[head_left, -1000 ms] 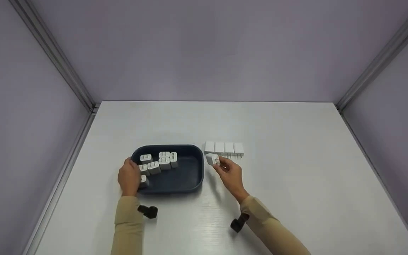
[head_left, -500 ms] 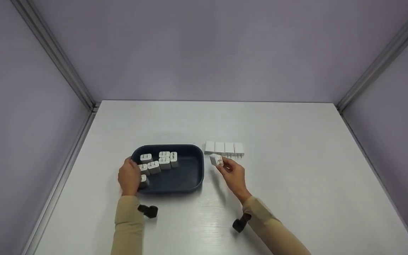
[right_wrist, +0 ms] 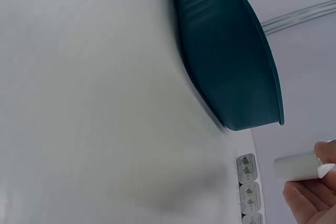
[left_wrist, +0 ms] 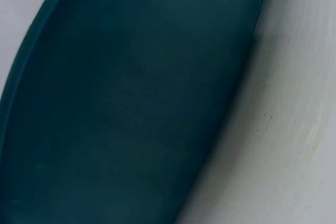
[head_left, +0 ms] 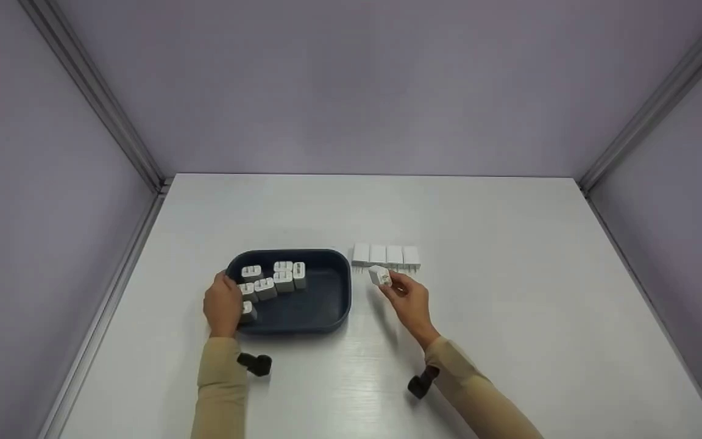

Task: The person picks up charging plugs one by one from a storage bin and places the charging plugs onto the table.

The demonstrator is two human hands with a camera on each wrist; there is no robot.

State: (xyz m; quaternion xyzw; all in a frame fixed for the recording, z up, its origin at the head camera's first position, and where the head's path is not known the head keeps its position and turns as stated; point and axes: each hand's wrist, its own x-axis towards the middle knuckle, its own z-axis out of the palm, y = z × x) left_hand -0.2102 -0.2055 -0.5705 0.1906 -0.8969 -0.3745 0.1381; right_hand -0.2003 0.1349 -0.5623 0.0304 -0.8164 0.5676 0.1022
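My right hand pinches a white charger plug between thumb and fingertips, held above the table with its prongs facing me. The same plug shows in the right wrist view, raised off the tabletop. Just beyond it, a row of several white charger plugs lies side by side, prongs toward me. My left hand grips the left rim of a dark blue plastic bin. Inside, several charger plugs stand with prongs up, mostly toward the left. The left wrist view shows the bin's outer wall.
The white table extends around the bin and the row. Pale walls stand at the back and both sides. A black wrist camera sits on the right sleeve, another camera on the left one.
My right hand has drifted a little to the right with the charger plug, away from the bin's right rim. The left hand, the bin and the row stay where they were.
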